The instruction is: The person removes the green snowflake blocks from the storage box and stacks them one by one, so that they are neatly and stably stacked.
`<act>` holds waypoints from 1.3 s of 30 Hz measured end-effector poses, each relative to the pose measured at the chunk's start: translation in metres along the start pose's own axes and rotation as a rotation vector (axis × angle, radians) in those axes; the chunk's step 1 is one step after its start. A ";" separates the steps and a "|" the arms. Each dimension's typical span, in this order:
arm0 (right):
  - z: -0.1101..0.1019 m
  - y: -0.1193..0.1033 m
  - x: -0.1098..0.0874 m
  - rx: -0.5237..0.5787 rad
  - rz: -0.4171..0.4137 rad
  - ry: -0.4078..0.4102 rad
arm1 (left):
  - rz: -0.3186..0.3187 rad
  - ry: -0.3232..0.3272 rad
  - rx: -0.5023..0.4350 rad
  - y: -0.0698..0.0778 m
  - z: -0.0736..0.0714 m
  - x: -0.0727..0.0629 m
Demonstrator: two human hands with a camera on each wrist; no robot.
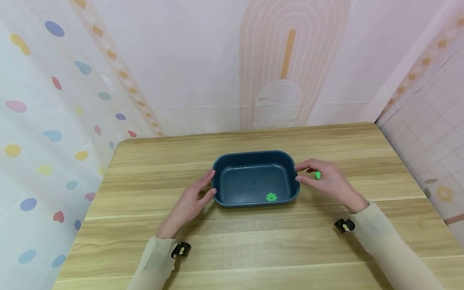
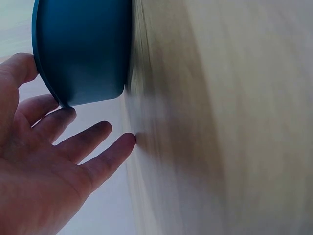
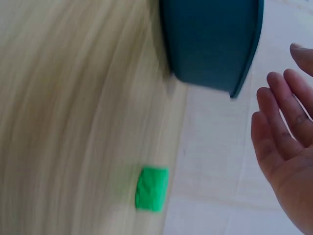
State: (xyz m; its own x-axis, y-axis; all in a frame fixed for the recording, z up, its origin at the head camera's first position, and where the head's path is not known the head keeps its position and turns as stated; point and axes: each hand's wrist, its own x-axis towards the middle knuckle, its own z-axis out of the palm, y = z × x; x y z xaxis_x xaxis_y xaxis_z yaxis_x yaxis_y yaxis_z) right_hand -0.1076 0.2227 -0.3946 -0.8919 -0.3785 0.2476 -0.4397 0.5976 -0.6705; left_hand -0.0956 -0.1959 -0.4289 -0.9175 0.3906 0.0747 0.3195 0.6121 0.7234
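A dark blue rectangular plastic basin point(image 1: 253, 203) with rounded corners sits on the wooden table. Inside it, by the front wall, lies a green notched disc point(image 1: 271, 197), partly cut off from sight. My left hand point(image 1: 190, 203) touches the basin's left end; in the left wrist view its thumb and some fingertips meet the rim, the others spread loosely. At the opposite end is my right hand point(image 1: 330, 179), its fingers relaxed and a little apart from the basin in the right wrist view. A small green block-like piece point(image 3: 151, 188) stands on the table below this hand.
The light wooden table point(image 1: 253, 249) reaches back to a patterned curtain point(image 1: 188, 72). More printed cloth point(image 1: 47, 161) hangs along the left side, and another patterned sheet point(image 1: 431, 121) is at the right. Each wrist wears a small black device point(image 1: 344, 226).
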 end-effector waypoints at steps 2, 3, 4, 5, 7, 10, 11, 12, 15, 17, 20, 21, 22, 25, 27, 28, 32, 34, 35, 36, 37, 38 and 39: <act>0.005 -0.004 0.002 0.023 -0.007 -0.024 | 0.001 0.003 0.002 0.000 0.000 0.000; 0.007 -0.006 0.004 0.028 -0.015 -0.038 | 0.003 0.003 0.001 0.000 0.000 -0.001; 0.009 -0.007 0.006 0.027 -0.028 -0.049 | 0.003 0.003 0.001 0.000 0.000 -0.001; 0.011 -0.009 0.008 0.026 -0.040 -0.061 | 0.004 0.005 0.003 0.001 0.000 -0.001; 0.015 -0.011 0.012 0.026 -0.076 -0.093 | 0.002 0.007 0.010 0.000 0.001 -0.001; 0.020 -0.013 0.019 0.015 -0.132 -0.149 | 0.001 0.007 0.016 0.000 0.001 -0.001; 0.022 -0.013 0.021 0.006 -0.151 -0.172 | -0.001 0.006 0.016 0.000 0.001 -0.001; 0.024 -0.013 0.023 -0.004 -0.170 -0.197 | -0.006 0.004 0.014 0.000 0.001 -0.001; 0.028 -0.013 0.030 -0.053 -0.210 -0.276 | -0.014 -0.004 0.005 0.001 0.001 -0.001; 0.031 -0.013 0.034 -0.084 -0.224 -0.331 | -0.021 -0.008 -0.003 0.001 0.001 -0.001; 0.035 -0.015 0.041 -0.121 -0.234 -0.404 | -0.022 -0.011 -0.007 0.002 0.001 -0.001; 0.036 -0.016 0.043 -0.132 -0.238 -0.424 | -0.022 -0.013 -0.008 0.002 0.002 -0.001; 0.037 -0.016 0.045 -0.139 -0.240 -0.441 | -0.024 -0.013 -0.008 0.002 0.002 -0.001; 0.039 -0.018 0.050 -0.159 -0.250 -0.483 | -0.025 -0.014 -0.010 0.002 0.002 0.000; 0.041 -0.019 0.052 -0.170 -0.258 -0.507 | -0.025 -0.013 -0.012 0.002 0.002 0.000; 0.043 -0.019 0.054 -0.178 -0.260 -0.518 | -0.023 -0.013 -0.011 0.002 0.002 0.000; 0.048 -0.019 0.058 -0.232 -0.254 -0.555 | -0.026 -0.013 -0.008 0.000 0.002 0.000; 0.050 -0.021 0.059 -0.259 -0.234 -0.570 | -0.028 -0.014 -0.010 0.000 0.002 0.000; 0.051 -0.021 0.060 -0.269 -0.226 -0.576 | -0.031 -0.014 -0.011 0.000 0.002 0.000; 0.052 -0.022 0.061 -0.281 -0.216 -0.581 | -0.035 -0.015 -0.013 0.001 0.002 0.000; 0.052 -0.023 0.061 -0.294 -0.210 -0.586 | -0.036 -0.015 -0.015 0.001 0.001 0.000; 0.053 -0.024 0.061 -0.306 -0.202 -0.590 | -0.034 -0.015 -0.014 0.001 0.001 0.000; 0.054 -0.025 0.062 -0.316 -0.192 -0.595 | -0.034 -0.014 -0.013 0.002 0.001 -0.001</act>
State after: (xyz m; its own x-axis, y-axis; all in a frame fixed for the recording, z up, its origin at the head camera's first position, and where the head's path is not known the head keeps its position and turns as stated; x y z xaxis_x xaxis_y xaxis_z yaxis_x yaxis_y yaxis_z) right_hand -0.1462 0.1463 -0.4007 -0.6258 -0.7666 -0.1438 -0.6740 0.6242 -0.3951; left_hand -0.0943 -0.1946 -0.4283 -0.9242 0.3797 0.0402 0.2851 0.6162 0.7342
